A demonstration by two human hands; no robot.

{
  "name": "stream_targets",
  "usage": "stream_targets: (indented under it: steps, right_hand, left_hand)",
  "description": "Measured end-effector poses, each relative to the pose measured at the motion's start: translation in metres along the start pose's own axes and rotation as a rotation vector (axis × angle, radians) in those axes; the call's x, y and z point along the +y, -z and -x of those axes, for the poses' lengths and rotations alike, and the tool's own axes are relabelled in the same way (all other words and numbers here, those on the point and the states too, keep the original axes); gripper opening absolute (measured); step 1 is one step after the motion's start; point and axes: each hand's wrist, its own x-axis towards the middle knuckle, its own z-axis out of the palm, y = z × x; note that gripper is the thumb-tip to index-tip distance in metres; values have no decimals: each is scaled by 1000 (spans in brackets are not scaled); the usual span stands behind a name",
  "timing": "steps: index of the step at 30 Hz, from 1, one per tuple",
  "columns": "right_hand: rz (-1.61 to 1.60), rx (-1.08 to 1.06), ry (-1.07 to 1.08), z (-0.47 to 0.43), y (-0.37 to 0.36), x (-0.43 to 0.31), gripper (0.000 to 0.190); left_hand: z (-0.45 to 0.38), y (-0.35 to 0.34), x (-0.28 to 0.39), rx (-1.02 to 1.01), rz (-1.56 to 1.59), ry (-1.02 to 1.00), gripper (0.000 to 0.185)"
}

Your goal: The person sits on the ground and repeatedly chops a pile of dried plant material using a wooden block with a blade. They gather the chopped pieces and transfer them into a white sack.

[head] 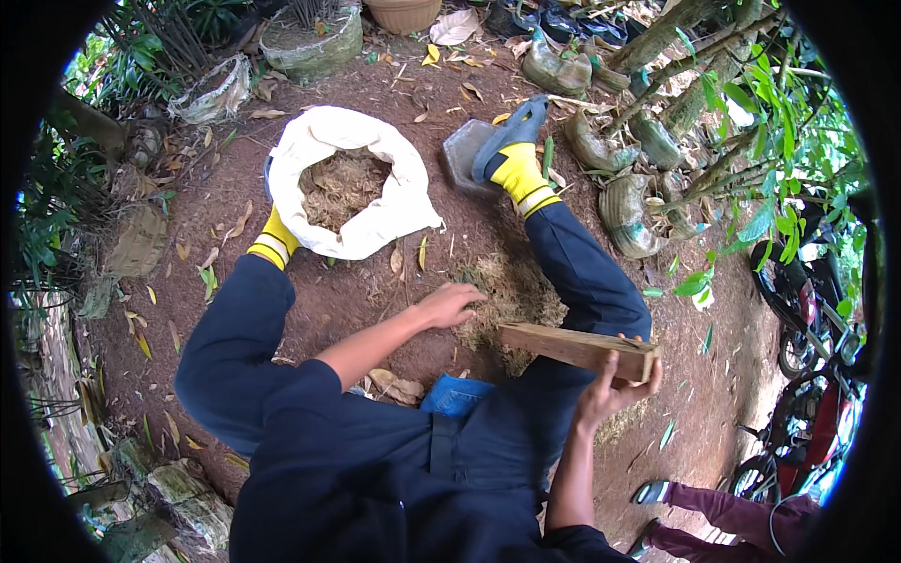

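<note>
In my right hand (614, 397) is a squared wooden block (574, 346), gripped near its end and held over my right leg. My left hand (452, 305) reaches over the reddish soil with nothing in it, its fingers loosely extended at the edge of a heap of brown shredded fibre (517, 292). The block's far end hangs above that heap and hides part of it. A white woven sack (415, 204), its rim rolled down, stands upright by my left foot. Brown fibrous material (343, 186) shows through its mouth.
My right sandal rests by a grey hexagonal paving block (464, 151). Blue cloth (454, 395) lies between my thighs. Curved planting bags (626, 214) and branches line the right. Beyond them stand motorcycles (816, 422) and another person's legs (711, 503). A planter (313, 49) stands at the top left.
</note>
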Motion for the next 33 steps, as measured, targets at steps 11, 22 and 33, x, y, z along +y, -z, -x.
stream_targets:
  steps: [11, 22, 33]
  right_hand:
    - [-52, -208, -372, -22, -99, 6, 63]
    - [-210, -533, -824, 103, -263, 62, 70]
    - [324, -648, -287, 167, -318, 25, 54]
  left_hand:
    - [57, 192, -22, 200, -231, 35, 32]
    - [177, 286, 5, 173, -339, 81, 16]
    - [199, 291, -45, 300, -287, 248, 29]
